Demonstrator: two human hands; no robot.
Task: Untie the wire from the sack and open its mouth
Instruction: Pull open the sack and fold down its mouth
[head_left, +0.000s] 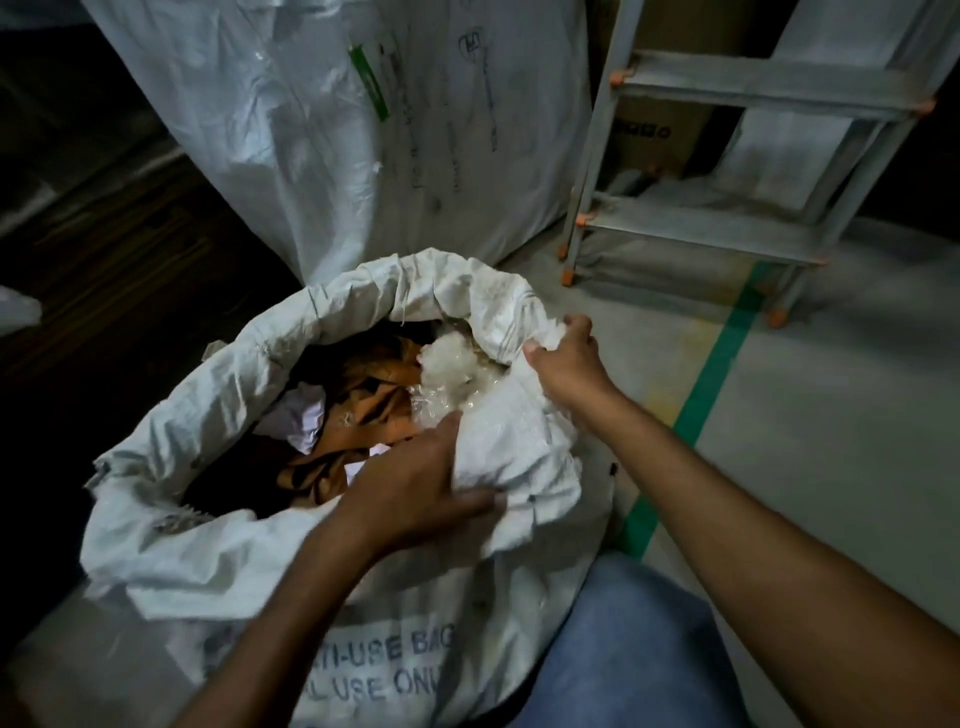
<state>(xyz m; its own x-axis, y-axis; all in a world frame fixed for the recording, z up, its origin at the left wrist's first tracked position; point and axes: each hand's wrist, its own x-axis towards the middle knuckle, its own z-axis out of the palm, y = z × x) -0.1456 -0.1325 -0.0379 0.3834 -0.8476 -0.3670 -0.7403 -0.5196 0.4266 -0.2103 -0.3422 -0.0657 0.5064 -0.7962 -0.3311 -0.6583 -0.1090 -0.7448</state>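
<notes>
Though no wire shows near my fingers (580, 325), sack (234, 545) mouth gapes wide | left hand (410, 491) grips rim fold, right hand (566, 361) pinches rim just beyond | judged nearly done; bunched side under fingers left to spread

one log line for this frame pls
stage: mouth open | left grip: holds sack rim, near side | right grip: holds rim, far right | wire: not visible | inside: orange-brown cloth

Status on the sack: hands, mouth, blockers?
Left hand and right hand both grip the sack rim. Mouth open, brown fabric and clear plastic showing inside. No wire in view.
</notes>
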